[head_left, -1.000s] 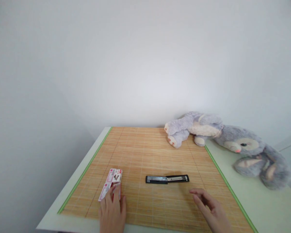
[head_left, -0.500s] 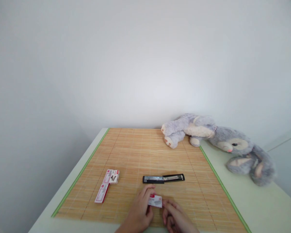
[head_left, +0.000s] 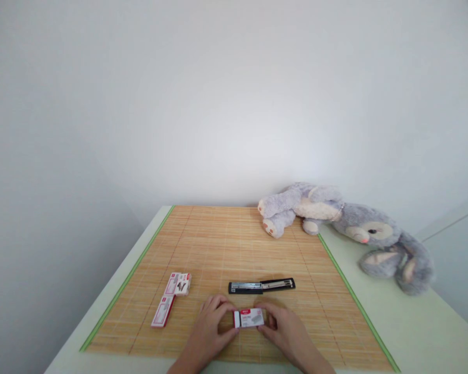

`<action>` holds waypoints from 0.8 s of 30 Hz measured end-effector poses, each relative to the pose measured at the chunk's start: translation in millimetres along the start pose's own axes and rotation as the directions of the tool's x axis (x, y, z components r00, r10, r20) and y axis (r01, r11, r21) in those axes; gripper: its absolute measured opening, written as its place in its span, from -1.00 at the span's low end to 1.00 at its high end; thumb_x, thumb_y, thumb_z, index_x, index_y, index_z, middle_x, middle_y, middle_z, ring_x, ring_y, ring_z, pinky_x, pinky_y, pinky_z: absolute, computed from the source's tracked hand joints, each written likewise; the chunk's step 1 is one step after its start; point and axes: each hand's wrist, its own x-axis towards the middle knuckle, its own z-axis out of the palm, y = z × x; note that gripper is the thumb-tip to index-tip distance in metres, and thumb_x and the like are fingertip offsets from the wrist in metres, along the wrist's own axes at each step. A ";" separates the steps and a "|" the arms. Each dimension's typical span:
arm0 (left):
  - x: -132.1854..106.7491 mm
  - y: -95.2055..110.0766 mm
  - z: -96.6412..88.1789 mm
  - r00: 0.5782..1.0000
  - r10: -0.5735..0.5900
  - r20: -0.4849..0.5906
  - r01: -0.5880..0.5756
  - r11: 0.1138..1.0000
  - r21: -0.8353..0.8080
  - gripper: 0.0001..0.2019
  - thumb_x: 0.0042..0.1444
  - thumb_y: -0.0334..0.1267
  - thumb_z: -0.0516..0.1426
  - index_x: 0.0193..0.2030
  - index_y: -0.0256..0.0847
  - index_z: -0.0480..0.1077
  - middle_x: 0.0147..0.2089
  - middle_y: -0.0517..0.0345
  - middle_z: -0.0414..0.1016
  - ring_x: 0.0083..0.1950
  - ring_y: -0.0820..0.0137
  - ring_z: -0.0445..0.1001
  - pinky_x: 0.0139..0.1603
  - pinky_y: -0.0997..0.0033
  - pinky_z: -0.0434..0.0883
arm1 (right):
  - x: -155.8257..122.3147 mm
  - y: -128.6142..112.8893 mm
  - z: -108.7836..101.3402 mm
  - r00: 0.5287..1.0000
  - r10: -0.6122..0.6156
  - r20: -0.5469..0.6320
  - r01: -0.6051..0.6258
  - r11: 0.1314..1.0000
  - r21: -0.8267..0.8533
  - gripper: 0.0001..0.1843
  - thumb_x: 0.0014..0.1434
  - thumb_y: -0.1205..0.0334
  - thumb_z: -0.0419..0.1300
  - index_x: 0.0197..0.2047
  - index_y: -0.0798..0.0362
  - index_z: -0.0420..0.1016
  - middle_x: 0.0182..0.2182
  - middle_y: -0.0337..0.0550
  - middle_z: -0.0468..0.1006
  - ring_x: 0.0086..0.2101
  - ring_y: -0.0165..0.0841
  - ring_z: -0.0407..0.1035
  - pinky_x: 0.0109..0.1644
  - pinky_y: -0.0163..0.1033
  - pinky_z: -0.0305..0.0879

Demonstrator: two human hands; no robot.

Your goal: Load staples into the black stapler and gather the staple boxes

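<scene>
A small red-and-white staple box (head_left: 251, 318) lies level between my hands, low over or on the bamboo mat. At its left end, the thumb and fingers of my left hand (head_left: 212, 323) pinch it. The fingertips of my right hand (head_left: 283, 327) close on its right end. Near the left end of the box a dark strip shows, as if the inner tray sits slightly out. Just beyond the box rests a black stapler (head_left: 262, 285), laid wide open with its metal parts facing up.
More small red-and-white boxes (head_left: 163, 310) and a white box with a stapler picture (head_left: 183, 284) lie left on the bamboo mat (head_left: 218, 239). A grey plush rabbit (head_left: 320, 208) lies across the mat's far right corner and the pale table (head_left: 425, 327). A wall stands behind.
The staple box has turned level and its label now shows fully. My left hand has shifted left to its left end, and my right hand has taken hold of its right end.
</scene>
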 end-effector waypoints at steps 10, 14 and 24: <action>-7.7 -28.2 -15.2 0.963 -0.076 -0.259 0.112 0.986 0.125 -0.54 0.20 0.05 0.30 0.23 0.09 0.48 0.19 0.03 0.47 0.24 0.07 0.43 0.30 -0.09 0.39 | -10.0 20.6 -2.2 1.000 -0.014 0.014 0.012 0.993 0.118 -0.23 0.18 0.12 0.28 0.45 -0.11 0.31 -0.43 -0.32 0.55 -0.37 -0.28 0.46 -0.22 -0.25 0.27; -7.1 -33.7 -33.5 0.941 -0.089 -0.327 0.150 0.974 0.169 -0.71 0.33 0.02 0.18 0.10 0.05 0.55 0.09 0.03 0.50 0.17 0.12 0.46 0.26 -0.06 0.40 | -14.9 29.2 4.3 1.000 -0.017 -0.022 0.020 0.980 0.196 -0.23 0.22 0.06 0.26 0.48 -0.09 0.27 -0.46 -0.34 0.50 -0.42 -0.31 0.40 -0.27 -0.26 0.27; 1.1 5.4 -0.6 1.000 -0.021 0.002 0.021 0.999 0.028 -0.61 0.10 -0.17 0.37 0.09 0.10 0.54 0.08 0.11 0.52 0.15 0.15 0.46 0.17 0.14 0.38 | 10.4 -56.8 4.3 0.994 -0.102 0.038 0.106 0.984 -0.143 -0.76 0.34 0.13 0.19 -0.10 -0.16 0.72 -0.35 -0.25 0.69 -0.31 -0.30 0.55 -0.23 -0.29 0.29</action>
